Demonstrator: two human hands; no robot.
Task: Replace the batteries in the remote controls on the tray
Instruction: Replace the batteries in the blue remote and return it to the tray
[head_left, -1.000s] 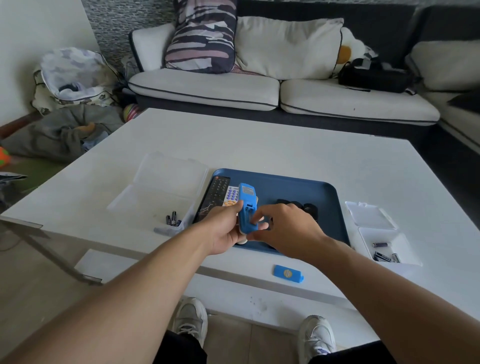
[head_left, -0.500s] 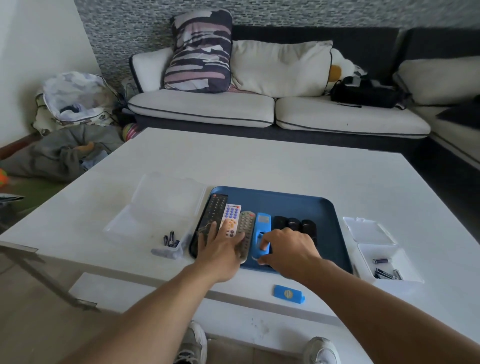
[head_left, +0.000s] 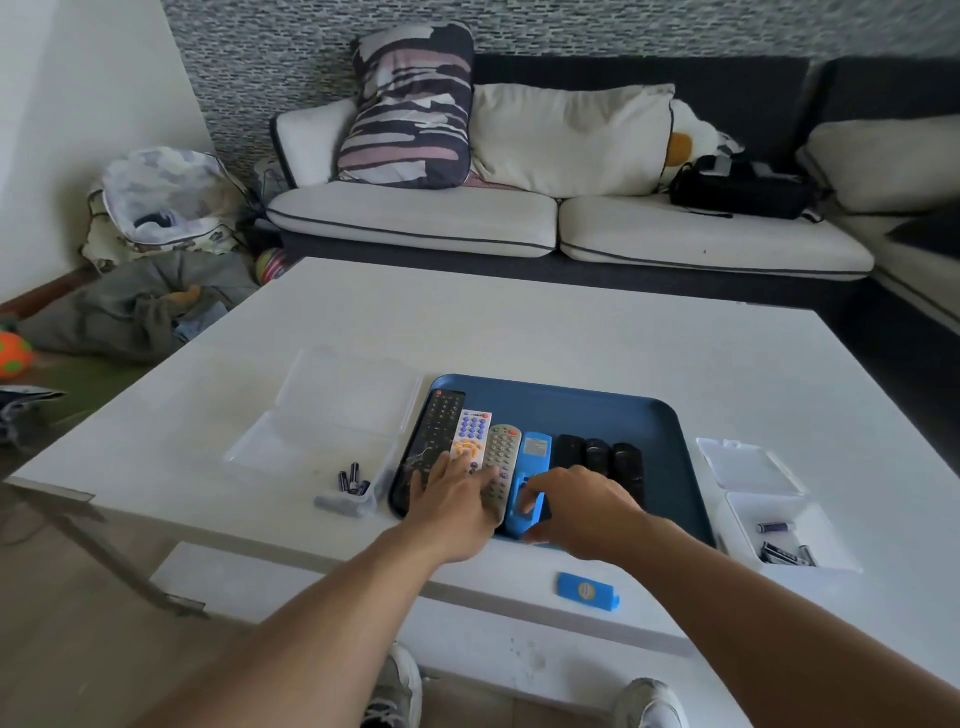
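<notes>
Blue tray (head_left: 613, 410): seven remotes; left hand (head_left: 457, 499) flat, fingers released; right hand (head_left: 582, 512) fingers grasping blue remote (head_left: 530, 483).

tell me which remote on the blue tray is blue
The blue plastic remote, fourth from the left in the row on the blue tray, between the grey remote and three black ones. The right hand touches its near end.

Blue tray (head_left: 597, 410) on the white table, near edge. Remotes side by side in it, left to right: long black remote (head_left: 439, 426), white remote (head_left: 471, 435) with orange and blue buttons, grey remote (head_left: 503, 451), blue remote (head_left: 532, 467) lying flat, three black remotes (head_left: 597, 457). Blue battery cover (head_left: 588, 591) lies on the table nearer than the tray.
</notes>
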